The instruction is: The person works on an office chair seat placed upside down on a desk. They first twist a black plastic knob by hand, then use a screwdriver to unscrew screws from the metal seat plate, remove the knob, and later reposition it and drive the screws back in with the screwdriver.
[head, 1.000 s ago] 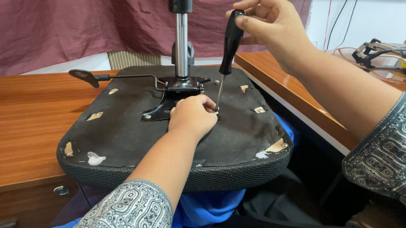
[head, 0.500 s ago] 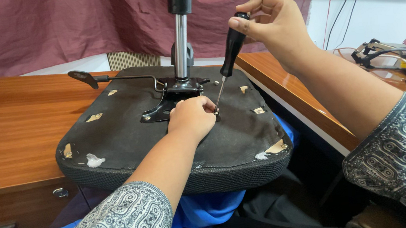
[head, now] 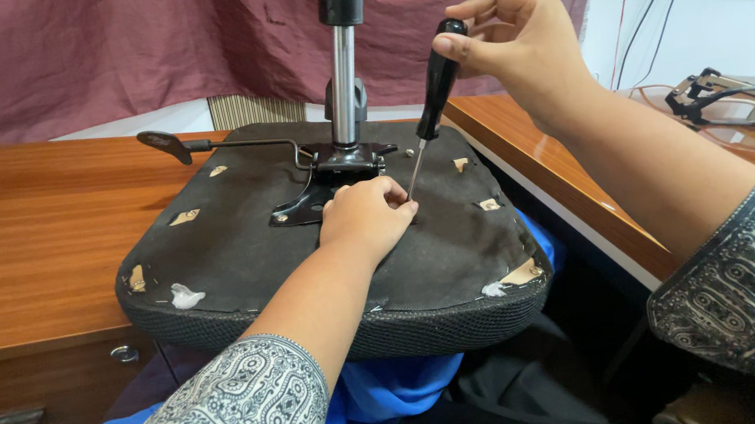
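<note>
- Now the right hand (head: 524, 47), upper right of centre in the frame, is clamped by its fingertips around the top of the black handle of a screwdriver (head: 433, 94).
- Since a second ago the handle has tipped a little more towards the upper right and the hand sits slightly higher; the tip has stayed at the same spot on the seat. I judge that the driver is seated on its fastener and being turned or steadied, not moved to a new one.
- The screwdriver's long axis runs steeply from the handle at upper right down to the thin shaft at lower left, tip pointing down into the seat just beside the left hand.
- The left hand (head: 367, 220), at mid-frame, is curled with fingers together, resting on the underside of the upturned office chair seat (head: 241, 245), touching or pinching near the driver's tip; what it holds, if anything, is hidden.
- The seat lies upside down on a wooden worktop (head: 25, 240), overhanging its edge.
- A gas-lift column (head: 343, 66) stands upright from the black mounting plate (head: 336, 174), above the left hand.
- A lever (head: 202, 146) runs towards the upper left.
</note>
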